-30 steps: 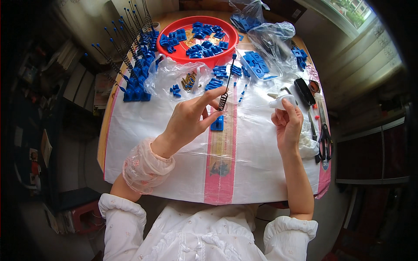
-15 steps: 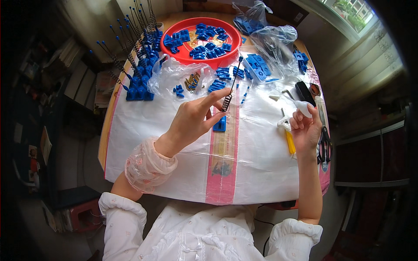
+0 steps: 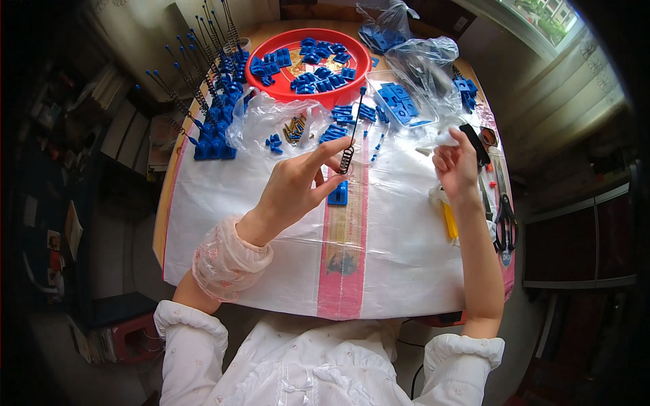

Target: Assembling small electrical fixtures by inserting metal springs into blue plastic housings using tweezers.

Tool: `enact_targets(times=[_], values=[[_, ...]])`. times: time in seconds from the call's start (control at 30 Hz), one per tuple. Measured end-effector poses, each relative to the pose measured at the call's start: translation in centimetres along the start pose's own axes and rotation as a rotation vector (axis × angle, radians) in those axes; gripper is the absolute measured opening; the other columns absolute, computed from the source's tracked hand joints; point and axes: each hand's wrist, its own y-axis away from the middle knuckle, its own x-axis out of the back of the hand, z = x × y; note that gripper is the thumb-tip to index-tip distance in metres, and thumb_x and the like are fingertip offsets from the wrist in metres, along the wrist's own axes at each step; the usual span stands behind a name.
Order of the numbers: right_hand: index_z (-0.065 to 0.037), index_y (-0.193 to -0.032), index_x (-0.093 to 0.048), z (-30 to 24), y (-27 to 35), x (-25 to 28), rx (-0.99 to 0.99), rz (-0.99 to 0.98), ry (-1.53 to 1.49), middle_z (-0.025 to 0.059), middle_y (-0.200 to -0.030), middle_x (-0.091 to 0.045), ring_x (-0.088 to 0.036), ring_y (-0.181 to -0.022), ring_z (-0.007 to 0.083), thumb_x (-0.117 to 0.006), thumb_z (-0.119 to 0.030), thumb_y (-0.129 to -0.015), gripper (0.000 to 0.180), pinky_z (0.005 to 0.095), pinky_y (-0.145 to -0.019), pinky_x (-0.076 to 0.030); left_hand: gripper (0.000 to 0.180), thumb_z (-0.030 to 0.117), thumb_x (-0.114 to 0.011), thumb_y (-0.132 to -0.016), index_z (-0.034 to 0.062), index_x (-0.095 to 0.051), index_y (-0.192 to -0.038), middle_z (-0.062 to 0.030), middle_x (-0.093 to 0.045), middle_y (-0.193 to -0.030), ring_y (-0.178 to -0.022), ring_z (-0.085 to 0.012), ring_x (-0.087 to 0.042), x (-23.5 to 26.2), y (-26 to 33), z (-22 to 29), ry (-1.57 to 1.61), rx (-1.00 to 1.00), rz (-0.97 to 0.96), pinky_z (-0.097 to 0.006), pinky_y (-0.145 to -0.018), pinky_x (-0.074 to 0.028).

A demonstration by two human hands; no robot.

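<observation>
My left hand [image 3: 288,189] pinches a black coil spring [image 3: 346,161] between thumb and forefinger. A thin dark rod with a blue tip rises upright from the spring. Directly below, a small blue plastic block [image 3: 338,195] lies on the striped part of the cloth. My right hand [image 3: 458,169] is closed around a small white bottle [image 3: 445,139] and is raised over the right side of the table. Part of the bottle is hidden by the fingers. Near its end is a small pale cone-shaped piece [image 3: 424,151] on the cloth.
Blue bases with upright springs [image 3: 215,132] crowd the left edge. A red tray [image 3: 252,80] of blue parts stands at the back, with a plastic bag [image 3: 261,122], brass pieces [image 3: 294,128] and a clear box [image 3: 421,124] nearby. Scissors [image 3: 504,223] and a yellow-handled tool [image 3: 450,220] lie right.
My right hand has moved left and slightly away from me with the white bottle, which now points more to the left. My left hand keeps its pinch on the spring, nearly still.
</observation>
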Motion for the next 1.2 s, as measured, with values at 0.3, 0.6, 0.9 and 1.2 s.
enact_targets(times=[0.3, 0.6, 0.9, 1.2], values=[[-0.016, -0.078, -0.047, 2.8, -2.3, -3.9, 0.059, 0.08, 0.169, -0.0062, -0.056, -0.035, -0.031, -0.047, 0.0044, -0.069, -0.026, -0.087, 0.026, 0.0227, -0.042, -0.02, 0.065, 0.006, -0.08, -0.081, 0.0169, -0.049, -0.137, -0.0027, -0.073, -0.088, -0.053, -0.0076, -0.059, 0.0, 0.2, 0.0, -0.003, 0.01, 0.007, -0.021, -0.046, -0.046], [-0.014, -0.075, -0.051, 3.5, -3.3, -4.8, 0.01, -0.015, 0.326, -0.0084, -0.053, -0.032, -0.026, -0.042, 0.0037, -0.065, -0.022, -0.088, 0.02, 0.0242, -0.04, -0.016, 0.065, 0.005, -0.08, -0.081, 0.0173, -0.049, -0.137, -0.0034, -0.073, -0.088, -0.054, -0.0085, -0.06, 0.0, 0.0, 0.2, 0.013, 0.017, 0.004, -0.021, -0.046, -0.047], [-0.011, -0.077, -0.055, 4.0, -4.1, -6.9, 0.001, -0.046, 0.406, -0.0087, -0.055, -0.035, -0.026, -0.043, 0.0026, -0.066, -0.02, -0.086, 0.016, 0.0236, -0.04, -0.015, 0.066, 0.006, -0.081, -0.08, 0.0174, -0.049, -0.137, -0.0039, -0.074, -0.092, -0.055, -0.0087, -0.061, 0.2, -0.2, 0.3, 0.011, 0.002, 0.003, -0.02, -0.046, -0.046], [-0.01, -0.073, -0.057, 4.1, -3.5, -7.6, -0.008, -0.072, 0.43, -0.0078, -0.055, -0.038, -0.027, -0.043, 0.003, -0.065, -0.02, -0.086, 0.017, 0.0233, -0.041, -0.017, 0.066, 0.006, -0.081, -0.08, 0.0173, -0.05, -0.137, -0.0036, -0.074, -0.091, -0.055, -0.0086, -0.061, 0.1, -0.1, 0.2, 0.019, 0.009, 0.005, -0.02, -0.046, -0.045]])
